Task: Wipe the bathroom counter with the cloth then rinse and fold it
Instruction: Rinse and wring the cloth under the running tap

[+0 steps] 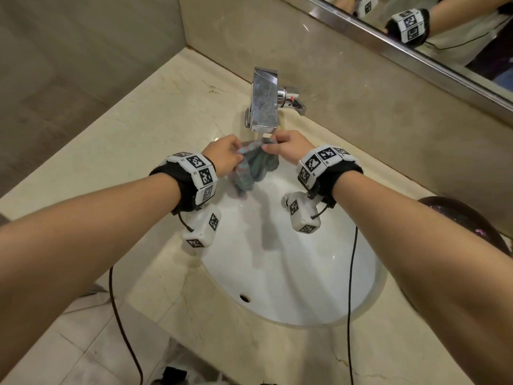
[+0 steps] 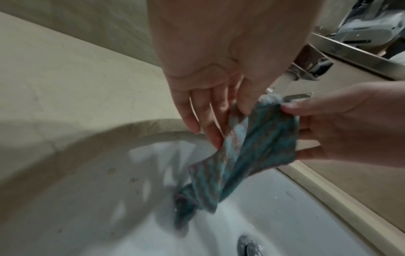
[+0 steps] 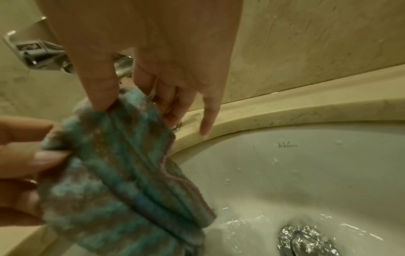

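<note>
A wet teal and grey striped cloth [image 1: 254, 168] hangs bunched under the chrome faucet spout [image 1: 263, 101], over the back of the white sink basin [image 1: 291, 273]. My left hand [image 1: 238, 154] pinches its upper left edge with thumb and fingers. My right hand [image 1: 270, 144] pinches the upper right edge, close beside the left. In the left wrist view the cloth [image 2: 252, 147] droops from both hands into the basin. In the right wrist view the cloth [image 3: 122, 164] fills the lower left, and water ripples around the drain [image 3: 306, 240].
The beige marble counter [image 1: 166, 112] surrounds the basin and meets tiled walls at the back and left. A faucet handle [image 1: 294, 101] sticks out to the right of the spout. A mirror [image 1: 444, 37] hangs at the upper right. A dark round object [image 1: 466, 218] sits at the right edge.
</note>
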{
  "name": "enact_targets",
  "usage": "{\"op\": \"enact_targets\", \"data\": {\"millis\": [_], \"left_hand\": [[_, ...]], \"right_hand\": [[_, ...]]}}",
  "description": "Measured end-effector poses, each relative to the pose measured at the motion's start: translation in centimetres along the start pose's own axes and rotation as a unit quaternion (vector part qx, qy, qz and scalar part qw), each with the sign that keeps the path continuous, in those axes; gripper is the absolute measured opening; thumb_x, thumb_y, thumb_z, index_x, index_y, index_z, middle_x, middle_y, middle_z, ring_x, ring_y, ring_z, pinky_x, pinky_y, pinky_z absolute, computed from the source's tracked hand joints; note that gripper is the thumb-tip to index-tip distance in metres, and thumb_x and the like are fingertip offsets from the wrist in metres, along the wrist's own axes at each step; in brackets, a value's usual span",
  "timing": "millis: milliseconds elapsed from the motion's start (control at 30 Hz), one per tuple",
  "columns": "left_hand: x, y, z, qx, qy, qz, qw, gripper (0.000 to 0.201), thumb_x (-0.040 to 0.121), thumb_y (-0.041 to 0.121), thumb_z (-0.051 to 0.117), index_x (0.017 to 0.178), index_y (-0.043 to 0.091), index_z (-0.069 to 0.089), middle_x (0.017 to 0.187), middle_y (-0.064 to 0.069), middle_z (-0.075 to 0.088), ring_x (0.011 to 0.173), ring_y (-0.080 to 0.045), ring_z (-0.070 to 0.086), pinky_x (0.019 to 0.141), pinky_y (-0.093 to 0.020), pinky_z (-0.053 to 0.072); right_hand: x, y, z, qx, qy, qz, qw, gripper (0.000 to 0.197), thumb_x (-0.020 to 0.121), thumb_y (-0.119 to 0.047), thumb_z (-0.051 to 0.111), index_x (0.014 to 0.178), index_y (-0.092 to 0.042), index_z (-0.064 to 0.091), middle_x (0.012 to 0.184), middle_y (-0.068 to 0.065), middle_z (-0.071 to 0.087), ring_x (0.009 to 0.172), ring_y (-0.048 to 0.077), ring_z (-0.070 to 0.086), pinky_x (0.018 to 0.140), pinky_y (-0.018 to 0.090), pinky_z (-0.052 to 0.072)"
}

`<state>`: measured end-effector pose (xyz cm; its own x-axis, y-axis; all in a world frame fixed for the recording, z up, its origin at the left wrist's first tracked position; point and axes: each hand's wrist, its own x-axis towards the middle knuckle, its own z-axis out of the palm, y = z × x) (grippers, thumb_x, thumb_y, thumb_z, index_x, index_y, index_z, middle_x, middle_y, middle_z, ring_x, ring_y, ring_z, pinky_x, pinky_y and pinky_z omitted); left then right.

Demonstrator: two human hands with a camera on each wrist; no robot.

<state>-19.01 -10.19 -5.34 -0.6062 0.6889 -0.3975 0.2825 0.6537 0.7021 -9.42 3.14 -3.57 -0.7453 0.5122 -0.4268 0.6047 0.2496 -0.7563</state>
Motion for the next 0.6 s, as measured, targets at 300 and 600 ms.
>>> {"op": "enact_targets", "data": {"millis": [300, 600], "left_hand": [[0.0, 1.4, 0.8, 0.141, -0.031, 0.036, 0.989, 0.047, 0.088, 0.039, 0.055, 0.126, 0.014, 0.047, 0.118, -0.013, 0.060, 0.105, -0.031, 0.058, 0.081, -0.031, 0.045], [0.4, 1.2, 0.8, -0.052, 0.037, 0.047, 0.997, 0.008, 0.084, 0.014, 0.061, 0.085, 0.016, 0.053, 0.093, -0.009, 0.060, 0.086, -0.021, 0.053, 0.077, -0.031, 0.046]], "right_hand": [[-0.7, -0.9, -0.2, 0.034, -0.050, -0.040, 0.997, 0.022, 0.082, 0.000, 0.064, 0.103, -0.008, 0.064, 0.082, -0.004, 0.061, 0.078, 0.011, 0.058, 0.075, 0.016, 0.049], [-0.6, -1.0, -0.2, 0.053, -0.012, -0.024, 0.998, 0.030, 0.080, 0.009, 0.058, 0.105, -0.005, 0.065, 0.087, 0.004, 0.064, 0.071, 0.005, 0.056, 0.060, 0.008, 0.045]]}}
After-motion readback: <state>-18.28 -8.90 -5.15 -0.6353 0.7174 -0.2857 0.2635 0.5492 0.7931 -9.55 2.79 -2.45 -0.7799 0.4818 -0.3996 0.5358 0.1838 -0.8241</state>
